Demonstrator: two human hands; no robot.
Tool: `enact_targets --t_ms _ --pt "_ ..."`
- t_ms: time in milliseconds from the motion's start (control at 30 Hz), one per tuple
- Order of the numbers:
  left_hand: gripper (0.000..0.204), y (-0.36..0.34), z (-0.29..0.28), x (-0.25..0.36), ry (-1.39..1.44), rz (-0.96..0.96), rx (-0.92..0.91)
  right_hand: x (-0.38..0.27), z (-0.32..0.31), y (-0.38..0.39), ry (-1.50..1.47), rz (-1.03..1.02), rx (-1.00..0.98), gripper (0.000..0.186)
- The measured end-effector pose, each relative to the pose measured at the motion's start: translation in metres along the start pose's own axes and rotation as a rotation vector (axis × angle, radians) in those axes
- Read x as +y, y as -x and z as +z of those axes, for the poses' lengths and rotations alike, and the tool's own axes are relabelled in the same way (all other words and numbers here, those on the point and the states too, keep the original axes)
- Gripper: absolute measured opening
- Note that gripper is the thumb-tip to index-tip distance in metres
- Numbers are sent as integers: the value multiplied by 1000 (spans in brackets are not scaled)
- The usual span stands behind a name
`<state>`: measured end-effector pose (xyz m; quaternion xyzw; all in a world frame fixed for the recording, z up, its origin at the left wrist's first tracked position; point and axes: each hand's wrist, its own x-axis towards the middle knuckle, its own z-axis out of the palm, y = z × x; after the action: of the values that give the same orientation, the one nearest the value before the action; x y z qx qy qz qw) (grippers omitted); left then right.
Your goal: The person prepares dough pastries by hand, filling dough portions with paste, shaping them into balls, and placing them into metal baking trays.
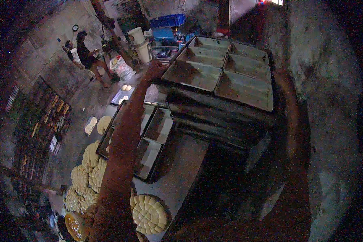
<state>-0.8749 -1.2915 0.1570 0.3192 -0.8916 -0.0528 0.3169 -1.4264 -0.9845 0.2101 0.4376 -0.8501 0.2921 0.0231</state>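
A metal strapped bread pan (220, 69), divided into several deep rectangular compartments with bare insides, lies on top of a stack of dark pans (213, 117). My left hand (158, 67) is closed on its left rim near the far side. At the opposite edge, my right hand (281, 74) is closed against the pan's right side; its fingers are dim and partly hidden. Another strapped pan (151, 141) rests lower on the table, partly behind my left forearm.
Divided dough rounds (149, 213) and heaped dough (84, 173) cover the table's left side. A bowl of orange-yellow liquid (76, 226) stands at its near end. A rough wall (326, 101) rises at right. Two people (88, 54) are at the back left, near a white sack (122, 68).
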Motion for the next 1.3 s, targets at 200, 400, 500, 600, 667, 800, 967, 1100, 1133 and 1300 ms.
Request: enact_targets --t_ms 200,400,500,600,667,800,967,1100,1133,1300 --pt "30 10 22 25 -15 395 -158 11 -31 14 53 -41 81 33" --pt "22 86 -43 76 537 -217 -217 -16 -41 64 -4 -147 157 33" --pt "27 143 -104 112 517 -182 -106 -47 -80 93 17 -227 228 32" --pt "21 211 -195 148 370 -166 -64 -102 -102 139 -27 -336 283 32" --pt "18 278 -265 156 -146 38 -62 -162 -69 183 -123 -432 250 32" --pt "20 425 -383 203 -17 -143 22 -269 -77 293 -180 -615 229 32" --pt "23 614 -491 268 34 -301 117 -373 -80 413 -215 -807 157 32" --pt "25 734 -584 333 -22 -439 215 -465 -92 497 -298 -958 100 32" --pt "25 762 -602 348 -33 -460 240 -483 -91 516 -318 -985 96 32" --pt "28 941 -665 424 -78 -665 317 -552 -57 656 -437 -1157 -25 31"
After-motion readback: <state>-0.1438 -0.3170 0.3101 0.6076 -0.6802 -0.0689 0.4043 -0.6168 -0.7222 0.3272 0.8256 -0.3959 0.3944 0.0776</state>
